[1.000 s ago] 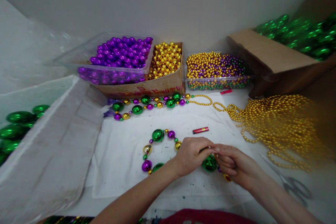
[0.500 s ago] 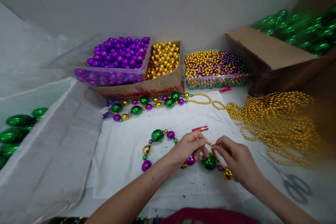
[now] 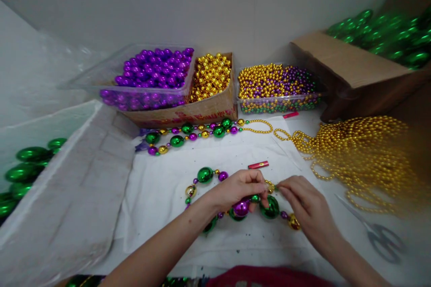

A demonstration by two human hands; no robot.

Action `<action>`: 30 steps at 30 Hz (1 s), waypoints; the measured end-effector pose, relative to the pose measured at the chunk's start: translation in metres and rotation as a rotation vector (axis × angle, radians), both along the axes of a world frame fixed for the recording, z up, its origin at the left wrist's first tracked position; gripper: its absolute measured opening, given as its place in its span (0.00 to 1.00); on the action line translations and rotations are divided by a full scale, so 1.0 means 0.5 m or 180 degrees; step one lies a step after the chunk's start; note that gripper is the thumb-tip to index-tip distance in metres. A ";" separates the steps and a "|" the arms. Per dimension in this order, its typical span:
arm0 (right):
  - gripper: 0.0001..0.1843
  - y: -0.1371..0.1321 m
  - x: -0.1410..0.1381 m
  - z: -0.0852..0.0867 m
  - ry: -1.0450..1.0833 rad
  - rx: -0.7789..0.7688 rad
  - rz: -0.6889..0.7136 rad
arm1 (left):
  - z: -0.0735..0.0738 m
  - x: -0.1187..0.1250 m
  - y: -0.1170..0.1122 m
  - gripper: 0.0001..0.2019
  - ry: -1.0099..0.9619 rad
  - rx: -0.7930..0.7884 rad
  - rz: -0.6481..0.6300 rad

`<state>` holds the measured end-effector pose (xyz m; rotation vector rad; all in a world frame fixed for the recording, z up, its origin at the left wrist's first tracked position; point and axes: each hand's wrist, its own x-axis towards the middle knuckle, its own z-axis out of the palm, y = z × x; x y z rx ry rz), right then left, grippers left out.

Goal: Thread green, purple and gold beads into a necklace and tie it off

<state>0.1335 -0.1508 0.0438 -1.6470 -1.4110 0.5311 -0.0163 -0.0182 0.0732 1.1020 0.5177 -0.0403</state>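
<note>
Both hands meet over the white cloth [image 3: 161, 197] near the middle of the table. The left hand [image 3: 240, 188] and right hand [image 3: 303, 202] each pinch the bead necklace [image 3: 235, 208], fingertips almost touching at a small gold bit. A red lighter [image 3: 258, 165] lies just beyond them, a pile of gold strands [image 3: 363, 157] sits right, scissors [image 3: 377, 233] near right.
</note>
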 end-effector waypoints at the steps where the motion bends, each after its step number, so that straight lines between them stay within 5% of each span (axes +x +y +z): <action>1: 0.10 0.011 0.010 0.003 0.0065 0.0047 -0.0043 | 0.010 -0.001 0.001 0.11 0.0061 0.0242 -0.0186; 5: 0.14 0.061 0.028 -0.005 0.1483 -0.0810 0.0706 | 0.042 -0.005 0.007 0.09 0.0229 0.1100 -0.0758; 10: 0.20 0.075 0.019 -0.026 0.3265 -0.1824 0.1652 | 0.051 -0.014 0.015 0.08 0.0317 0.1948 -0.0755; 20: 0.21 0.051 0.012 -0.041 0.3744 -0.2086 0.1051 | 0.037 -0.021 0.008 0.11 -0.0105 0.2878 -0.1032; 23: 0.20 0.048 0.012 -0.045 0.3680 -0.1895 0.0757 | 0.027 -0.026 0.000 0.11 -0.0179 0.2742 -0.0681; 30: 0.13 0.005 0.033 -0.072 0.4734 -0.1646 0.0228 | -0.043 -0.077 -0.051 0.11 0.0152 0.2482 0.0916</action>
